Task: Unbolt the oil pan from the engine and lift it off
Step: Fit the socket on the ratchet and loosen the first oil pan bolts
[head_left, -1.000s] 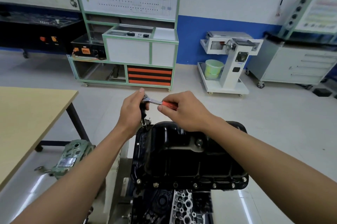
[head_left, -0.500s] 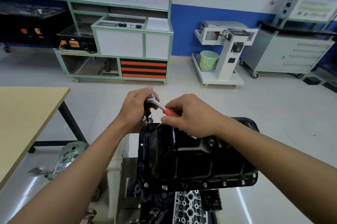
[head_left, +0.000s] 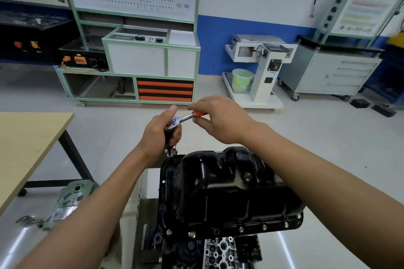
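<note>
- The pan (head_left: 229, 192) sits bolted on top of the engine (head_left: 218, 251), sump upward. It is glossy black pressed steel with rounded steps and shallow ribs.
- The ratchet (head_left: 182, 118) stands above the pan's far-left corner. It has a chrome head and an orange handle, and a dark extension (head_left: 169, 138) drops to a bolt in that corner's flange.
- The left hand (head_left: 157, 133) wraps round the extension just under the ratchet head, probably to keep the socket square on the bolt.
- The right hand (head_left: 220, 120) curls its fingers round the orange handle above the pan's far edge. Holding that end gives the most leverage for the swing.
- Small bright bolts (head_left: 240, 228) line the pan's near flange, so I judge the pan is far from ready to lift.
</note>
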{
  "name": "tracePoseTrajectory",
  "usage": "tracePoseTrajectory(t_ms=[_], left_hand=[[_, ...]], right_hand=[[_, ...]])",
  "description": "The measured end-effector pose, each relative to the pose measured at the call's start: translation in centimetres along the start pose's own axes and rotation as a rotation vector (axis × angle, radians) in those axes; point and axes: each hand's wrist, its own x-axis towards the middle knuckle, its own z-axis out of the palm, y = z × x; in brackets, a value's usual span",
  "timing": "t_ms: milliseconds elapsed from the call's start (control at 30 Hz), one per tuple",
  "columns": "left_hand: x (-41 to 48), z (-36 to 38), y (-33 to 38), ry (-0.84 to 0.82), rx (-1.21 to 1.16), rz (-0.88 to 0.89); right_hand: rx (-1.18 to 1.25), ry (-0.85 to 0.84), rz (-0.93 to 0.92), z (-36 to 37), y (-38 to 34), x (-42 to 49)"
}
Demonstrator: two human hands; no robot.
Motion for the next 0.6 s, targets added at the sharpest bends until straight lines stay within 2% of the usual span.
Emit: tracePoseTrajectory(t_ms=[100, 200, 333, 467, 600], left_hand=[[0.3, 0.9, 0.1, 0.157, -0.055, -0.024], [0.7, 1.8, 0.3, 0.204, 0.008, 0.016], [0.5, 2.5, 0.4, 0.185, 0.035, 0.053], [0.6, 1.2, 0.8, 0.19, 0.052, 0.04], [0.9, -0.1, 0.9, 0.053, 0.062, 0.033]], right_hand=[[-0.006, -0.078, 0.051, -0.6, -0.8, -2.2], [0.116, -0.208, 0.039, -1.3, -2.8, -4.5], [0.123, -0.247, 0.041, -1.3, -4.7, -5.1], [0.176, -0.362, 0.066, -3.3, -2.9, -3.3], [-0.017, -0.377, 0.033, -3.7, -0.9, -0.7]])
